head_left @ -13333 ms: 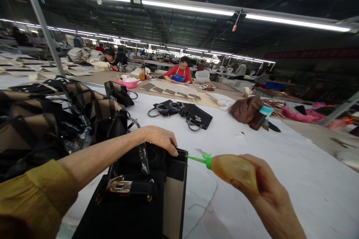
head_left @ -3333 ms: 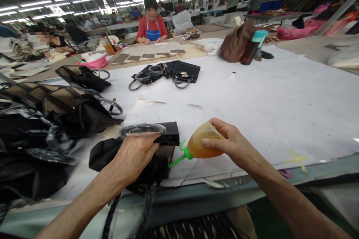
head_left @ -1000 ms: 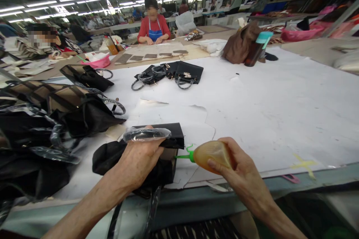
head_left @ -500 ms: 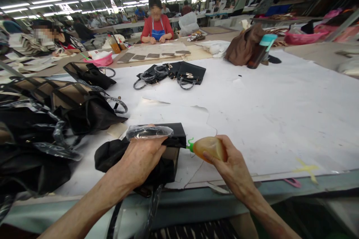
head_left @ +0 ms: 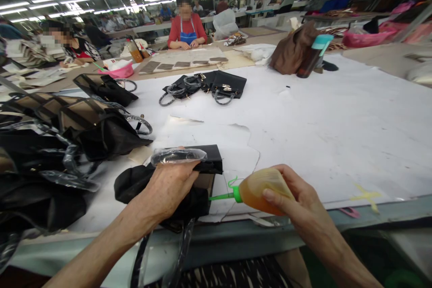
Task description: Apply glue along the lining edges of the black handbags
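My left hand (head_left: 175, 184) is closed on a black handbag (head_left: 211, 158) near the table's front edge, by its plastic-wrapped handle (head_left: 178, 155); its fingertips are hidden behind the bag. Another wrapped handle hangs over the edge below. In my right hand (head_left: 293, 193) is a soft squeeze bottle (head_left: 261, 189) of amber liquid, tilted to the left, fingers wrapped round it. Its long green nozzle (head_left: 221, 196) points at the right end of the bag, below the black upper panel. Whether the tip touches the bag I cannot tell.
Black handbags (head_left: 97, 130) crowd the left side. Several small black bags (head_left: 226, 83) lie farther back on the white sheet (head_left: 320, 135). A brown bag (head_left: 292, 49) and a teal-capped bottle (head_left: 313, 56) stand back right. Across the table sits a person in red (head_left: 185, 29).
My right hand has moved the bottle down and slightly right. The nozzle, earlier at the black upper panel's end, now shows in full lower down. My left hand stays on the handbag.
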A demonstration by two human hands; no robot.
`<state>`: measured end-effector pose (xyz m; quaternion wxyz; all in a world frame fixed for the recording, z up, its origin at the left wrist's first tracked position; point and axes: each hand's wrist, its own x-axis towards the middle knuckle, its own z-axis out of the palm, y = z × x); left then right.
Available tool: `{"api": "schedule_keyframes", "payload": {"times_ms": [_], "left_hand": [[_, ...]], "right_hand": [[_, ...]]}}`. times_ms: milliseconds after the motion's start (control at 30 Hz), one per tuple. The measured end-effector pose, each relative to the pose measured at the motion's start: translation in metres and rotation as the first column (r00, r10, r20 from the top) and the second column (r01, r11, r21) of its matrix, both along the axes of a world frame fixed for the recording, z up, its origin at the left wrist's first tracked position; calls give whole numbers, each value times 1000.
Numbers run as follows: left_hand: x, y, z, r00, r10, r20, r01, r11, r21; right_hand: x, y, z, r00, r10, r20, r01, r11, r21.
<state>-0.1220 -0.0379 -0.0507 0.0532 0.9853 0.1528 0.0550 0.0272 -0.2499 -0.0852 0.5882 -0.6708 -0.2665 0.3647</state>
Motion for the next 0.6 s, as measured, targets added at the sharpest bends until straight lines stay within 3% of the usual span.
{"api": "schedule_keyframes", "payload": {"times_ms": [200, 500, 600], "left_hand": [[0, -1, 3, 1000, 8, -3, -8, 1000, -6], [2, 1, 0, 1000, 8, -6, -8, 1000, 11], [3, 2, 0, 1000, 9, -19, -9, 1000, 8]], "right_hand": [[-1, -7, -6, 1000, 8, -28, -7, 1000, 24], [-5, -10, -17, 967, -52, -249, 62, 997, 34], [-6, -8, -21, 925, -56, -377, 85, 995, 61]]}}
